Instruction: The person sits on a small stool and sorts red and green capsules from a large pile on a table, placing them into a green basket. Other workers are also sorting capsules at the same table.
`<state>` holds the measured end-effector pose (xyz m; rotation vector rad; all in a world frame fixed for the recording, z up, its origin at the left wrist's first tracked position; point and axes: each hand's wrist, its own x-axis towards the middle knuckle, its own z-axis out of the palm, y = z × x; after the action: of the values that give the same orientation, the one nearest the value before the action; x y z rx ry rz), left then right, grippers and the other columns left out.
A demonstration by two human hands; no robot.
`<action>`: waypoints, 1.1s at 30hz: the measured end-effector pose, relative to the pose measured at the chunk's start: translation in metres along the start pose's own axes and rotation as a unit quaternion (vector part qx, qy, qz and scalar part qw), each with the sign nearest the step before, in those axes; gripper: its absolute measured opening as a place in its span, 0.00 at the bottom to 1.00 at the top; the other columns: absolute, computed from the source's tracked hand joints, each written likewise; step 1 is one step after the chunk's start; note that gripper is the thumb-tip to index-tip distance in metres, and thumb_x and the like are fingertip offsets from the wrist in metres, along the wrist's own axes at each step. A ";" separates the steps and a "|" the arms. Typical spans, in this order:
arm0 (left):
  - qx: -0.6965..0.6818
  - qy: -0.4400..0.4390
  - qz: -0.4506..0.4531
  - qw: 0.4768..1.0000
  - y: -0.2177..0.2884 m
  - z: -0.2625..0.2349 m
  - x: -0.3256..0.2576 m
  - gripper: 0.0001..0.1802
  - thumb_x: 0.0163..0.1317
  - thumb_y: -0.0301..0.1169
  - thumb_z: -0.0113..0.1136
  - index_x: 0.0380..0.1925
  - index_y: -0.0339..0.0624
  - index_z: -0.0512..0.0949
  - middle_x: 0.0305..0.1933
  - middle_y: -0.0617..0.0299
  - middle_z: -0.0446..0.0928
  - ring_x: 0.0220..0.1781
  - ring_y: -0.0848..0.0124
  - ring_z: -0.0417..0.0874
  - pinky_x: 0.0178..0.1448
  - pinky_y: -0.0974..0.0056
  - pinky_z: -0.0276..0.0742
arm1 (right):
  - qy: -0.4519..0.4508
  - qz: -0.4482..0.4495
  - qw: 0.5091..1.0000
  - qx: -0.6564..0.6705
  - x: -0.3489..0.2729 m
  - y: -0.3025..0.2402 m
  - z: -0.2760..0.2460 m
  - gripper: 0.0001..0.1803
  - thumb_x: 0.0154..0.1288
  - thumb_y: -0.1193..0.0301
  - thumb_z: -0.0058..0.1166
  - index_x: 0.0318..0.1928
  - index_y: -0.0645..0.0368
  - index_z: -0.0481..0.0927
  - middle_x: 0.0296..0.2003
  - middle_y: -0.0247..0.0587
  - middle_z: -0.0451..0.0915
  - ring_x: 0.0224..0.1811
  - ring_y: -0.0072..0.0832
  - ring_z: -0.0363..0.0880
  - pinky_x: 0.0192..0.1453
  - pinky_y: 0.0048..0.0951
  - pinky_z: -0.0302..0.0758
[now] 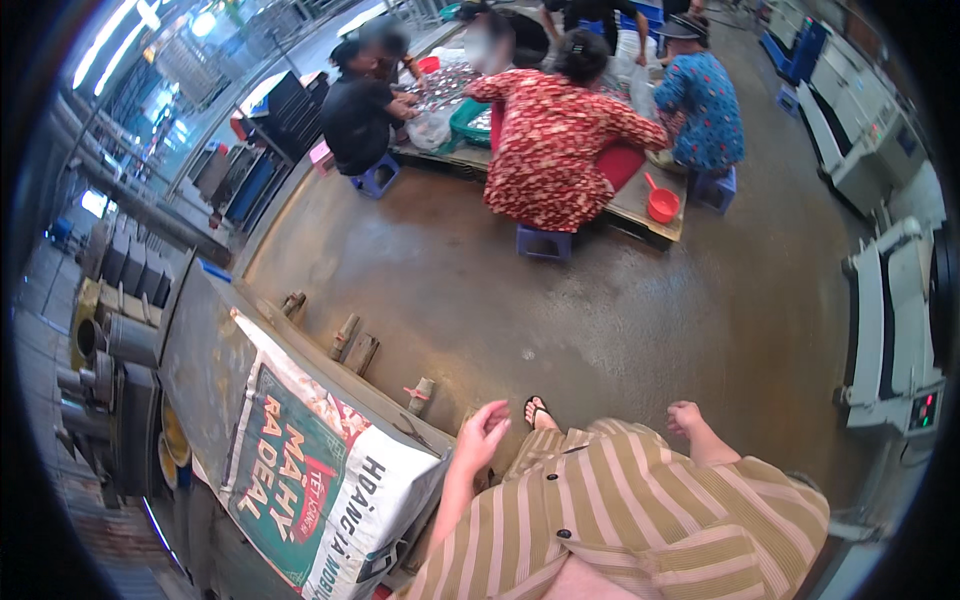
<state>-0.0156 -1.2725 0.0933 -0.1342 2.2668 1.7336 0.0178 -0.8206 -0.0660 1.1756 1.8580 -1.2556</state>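
Observation:
My left hand [484, 432] is held out in front of me, fingers loosely bent and apart, with nothing in it. It is beside a printed banner sheet [310, 470] in white, green and red, draped over a grey metal surface [205, 335] on my left. A pipe end with a red tie [420, 392] sticks out just beyond that hand. My right hand [684, 418] hangs at my right side above the floor, its fingers curled in, and no object shows in it. It touches nothing.
Ahead, several people sit on low blue stools [545, 243] around a low platform [640, 212] with a green basket [470, 122], plastic bags and a red dipper [662, 205]. White machines [893, 325] line the right side. The brown floor [620, 300] looks wet. Metal parts are stacked at far left.

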 end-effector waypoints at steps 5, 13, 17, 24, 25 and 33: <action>0.043 -0.019 0.037 0.998 0.032 -0.053 0.104 0.19 0.57 0.24 0.57 0.50 0.37 0.72 0.41 0.54 0.79 0.44 0.69 0.80 0.50 0.66 0.75 | 0.009 -0.043 0.998 0.034 0.014 -0.120 0.035 0.19 0.59 0.68 0.52 0.52 0.55 0.73 0.28 0.36 0.77 0.22 0.25 0.75 0.20 0.24 0.68; 0.113 0.033 -0.100 0.988 -0.053 -0.136 0.203 0.20 0.54 0.30 0.59 0.48 0.40 0.74 0.40 0.50 0.80 0.43 0.64 0.82 0.48 0.63 0.76 | -0.002 0.079 0.997 -0.026 0.125 -0.195 0.094 0.21 0.58 0.66 0.52 0.53 0.52 0.72 0.37 0.45 0.76 0.30 0.38 0.78 0.33 0.42 0.76; 0.170 0.068 -0.226 0.957 -0.125 -0.190 0.196 0.20 0.53 0.30 0.61 0.48 0.40 0.74 0.39 0.51 0.80 0.41 0.64 0.82 0.46 0.64 0.76 | -0.019 0.047 0.999 0.007 0.165 -0.301 0.144 0.19 0.57 0.66 0.51 0.50 0.53 0.72 0.32 0.43 0.76 0.27 0.37 0.77 0.28 0.42 0.75; -0.025 0.201 -0.340 0.918 -0.249 -0.260 0.209 0.18 0.54 0.28 0.58 0.45 0.33 0.74 0.31 0.56 0.80 0.29 0.72 0.80 0.33 0.67 0.77 | -0.032 -0.170 0.985 -0.007 0.221 -0.494 0.304 0.21 0.58 0.66 0.50 0.52 0.57 0.73 0.29 0.36 0.77 0.22 0.24 0.75 0.21 0.24 0.69; -0.029 0.194 -0.354 0.914 -0.266 -0.259 0.214 0.18 0.55 0.27 0.58 0.45 0.33 0.74 0.31 0.56 0.79 0.29 0.72 0.80 0.33 0.67 0.77 | -0.038 -0.175 0.984 -0.015 0.216 -0.522 0.320 0.21 0.58 0.66 0.50 0.53 0.57 0.73 0.30 0.37 0.78 0.22 0.23 0.76 0.21 0.24 0.69; -0.006 0.099 -0.368 0.925 -0.282 -0.360 0.321 0.18 0.56 0.26 0.57 0.47 0.34 0.73 0.33 0.56 0.79 0.27 0.71 0.80 0.30 0.68 0.76 | -0.030 -0.140 0.976 -0.165 0.230 -0.606 0.408 0.23 0.57 0.65 0.53 0.53 0.56 0.73 0.30 0.36 0.77 0.21 0.22 0.74 0.20 0.23 0.68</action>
<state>-0.3139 -1.6627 -0.1730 -1.0548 1.9343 1.3534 -0.6282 -1.2192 -0.1705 0.7097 2.1392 -1.0553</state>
